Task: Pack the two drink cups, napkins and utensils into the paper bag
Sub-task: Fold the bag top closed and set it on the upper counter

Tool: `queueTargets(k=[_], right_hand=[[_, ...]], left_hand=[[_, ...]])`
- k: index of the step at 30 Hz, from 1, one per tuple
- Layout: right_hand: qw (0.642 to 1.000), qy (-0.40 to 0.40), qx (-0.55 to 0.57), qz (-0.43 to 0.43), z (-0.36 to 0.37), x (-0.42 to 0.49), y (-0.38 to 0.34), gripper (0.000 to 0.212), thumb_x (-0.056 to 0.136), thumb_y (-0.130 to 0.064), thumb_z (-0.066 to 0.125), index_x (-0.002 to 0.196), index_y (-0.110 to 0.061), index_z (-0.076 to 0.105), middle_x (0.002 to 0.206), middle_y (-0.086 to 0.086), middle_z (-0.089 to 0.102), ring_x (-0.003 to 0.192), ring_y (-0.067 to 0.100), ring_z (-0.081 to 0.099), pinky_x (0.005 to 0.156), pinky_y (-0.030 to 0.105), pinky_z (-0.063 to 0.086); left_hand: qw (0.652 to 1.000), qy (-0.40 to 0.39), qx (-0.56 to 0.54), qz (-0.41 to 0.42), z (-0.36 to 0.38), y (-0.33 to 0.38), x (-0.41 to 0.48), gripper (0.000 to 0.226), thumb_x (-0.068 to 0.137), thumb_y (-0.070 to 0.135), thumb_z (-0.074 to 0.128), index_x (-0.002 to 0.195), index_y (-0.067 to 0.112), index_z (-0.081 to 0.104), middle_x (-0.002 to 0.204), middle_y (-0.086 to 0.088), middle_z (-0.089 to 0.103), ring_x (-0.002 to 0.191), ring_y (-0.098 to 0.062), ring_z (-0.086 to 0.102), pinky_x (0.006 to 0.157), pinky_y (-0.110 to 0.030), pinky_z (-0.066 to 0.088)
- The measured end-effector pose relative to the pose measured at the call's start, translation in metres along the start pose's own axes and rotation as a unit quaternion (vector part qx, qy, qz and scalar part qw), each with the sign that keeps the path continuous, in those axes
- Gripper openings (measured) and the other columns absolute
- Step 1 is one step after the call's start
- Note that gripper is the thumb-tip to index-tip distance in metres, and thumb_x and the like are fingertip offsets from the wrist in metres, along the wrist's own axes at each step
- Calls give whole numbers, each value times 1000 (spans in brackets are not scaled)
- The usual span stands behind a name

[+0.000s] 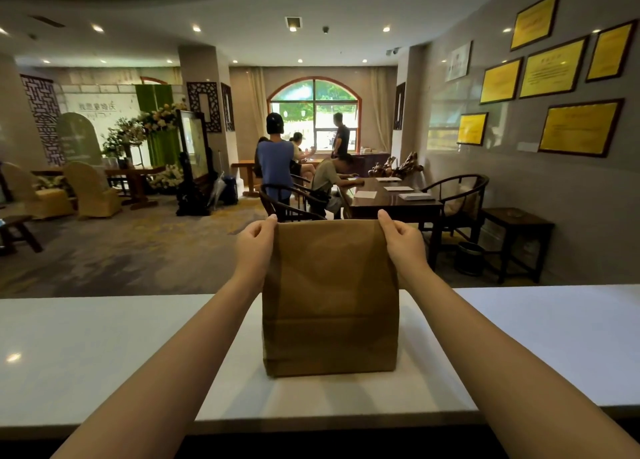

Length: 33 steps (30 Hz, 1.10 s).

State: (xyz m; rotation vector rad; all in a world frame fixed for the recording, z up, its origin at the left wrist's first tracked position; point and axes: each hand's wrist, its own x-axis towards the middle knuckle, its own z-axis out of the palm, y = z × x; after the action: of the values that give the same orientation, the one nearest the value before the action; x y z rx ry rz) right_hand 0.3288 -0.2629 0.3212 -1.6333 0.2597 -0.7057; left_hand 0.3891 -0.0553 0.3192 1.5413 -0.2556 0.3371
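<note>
A brown paper bag (pixel 329 299) stands upright in the middle of a white counter (pixel 104 340). My left hand (pixel 254 247) pinches its top left corner and my right hand (pixel 403 243) pinches its top right corner. The bag's top edge is pressed flat between them, so its inside is hidden. No drink cups, napkins or utensils show anywhere in view.
Beyond the counter's far edge lies a lobby floor with a dark wooden table (pixel 391 198), round-backed chairs (pixel 457 195) and several people (pixel 275 160) well away. Framed plaques (pixel 554 67) hang on the right wall.
</note>
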Motion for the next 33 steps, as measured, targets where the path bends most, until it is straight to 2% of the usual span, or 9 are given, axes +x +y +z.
queueTargets(k=[2, 4, 8, 11, 15, 18, 23, 30, 33], right_hand=[[1000, 3, -9, -11, 1, -2, -1, 45, 90, -46, 47, 69, -8, 57, 58, 1, 48, 58, 15, 48, 59, 27, 40], [1000, 8, -16, -17, 2, -3, -3, 48, 90, -45, 48, 82, 1, 61, 63, 3, 51, 64, 18, 51, 61, 29, 42], [999, 1, -51, -16, -1, 1, -4, 47, 89, -42, 52, 86, 3, 65, 71, 10, 57, 73, 25, 56, 69, 35, 46], [985, -5, -155, -79, -8, 5, -9, 38, 89, -38, 54, 86, -2, 66, 76, 4, 61, 83, 24, 57, 69, 31, 45], [863, -49, -401, -303, -6, 6, -34, 22, 89, -35, 53, 102, -23, 67, 101, -2, 68, 102, 18, 53, 89, 37, 37], [785, -160, -481, -355, 19, 1, -51, 25, 88, -36, 55, 105, -22, 66, 105, 2, 67, 102, 20, 53, 89, 37, 36], [857, -207, -405, -241, 31, 4, -60, 18, 88, -26, 58, 96, -14, 69, 98, 3, 65, 91, 18, 56, 76, 29, 41], [878, -217, -370, -213, 21, 8, -58, 18, 87, -28, 60, 97, -16, 69, 100, 3, 67, 90, 14, 55, 78, 28, 43], [873, -217, -382, -211, 24, 4, -60, 18, 87, -30, 60, 97, -18, 68, 99, 2, 66, 94, 18, 58, 80, 32, 47]], left_hand=[[999, -23, 33, 21, -3, 0, 1, 28, 86, 42, 51, 101, 19, 59, 87, 2, 58, 89, -19, 55, 70, -29, 46], [994, -45, 84, 51, -9, -1, 5, 29, 84, 42, 56, 107, 24, 58, 106, -1, 58, 100, -20, 53, 80, -35, 50], [970, -110, 176, 124, -15, 3, 11, 12, 85, 34, 56, 92, 27, 62, 88, 7, 59, 90, -15, 54, 67, -25, 45], [950, -138, 250, 125, -16, 9, 18, 18, 87, 32, 54, 94, 19, 64, 83, 6, 59, 81, -12, 54, 62, -23, 43], [922, -186, 308, 144, -17, 18, 25, 19, 89, 29, 50, 94, 16, 63, 84, 2, 59, 79, -12, 54, 62, -21, 41], [899, -219, 343, 162, -18, 24, 27, 19, 90, 27, 49, 96, 16, 63, 87, 2, 59, 83, -13, 53, 63, -18, 38], [870, -246, 370, 212, -17, 35, 31, 16, 88, 27, 52, 96, 21, 64, 87, 7, 59, 80, -7, 53, 65, -18, 38], [860, -237, 393, 223, 0, 37, 36, 10, 86, 31, 54, 86, 27, 62, 77, 12, 56, 71, -2, 51, 59, -15, 37], [830, -234, 460, 212, 11, 41, 33, 26, 86, 45, 47, 88, 24, 63, 75, 7, 58, 70, -8, 54, 69, -32, 49]])
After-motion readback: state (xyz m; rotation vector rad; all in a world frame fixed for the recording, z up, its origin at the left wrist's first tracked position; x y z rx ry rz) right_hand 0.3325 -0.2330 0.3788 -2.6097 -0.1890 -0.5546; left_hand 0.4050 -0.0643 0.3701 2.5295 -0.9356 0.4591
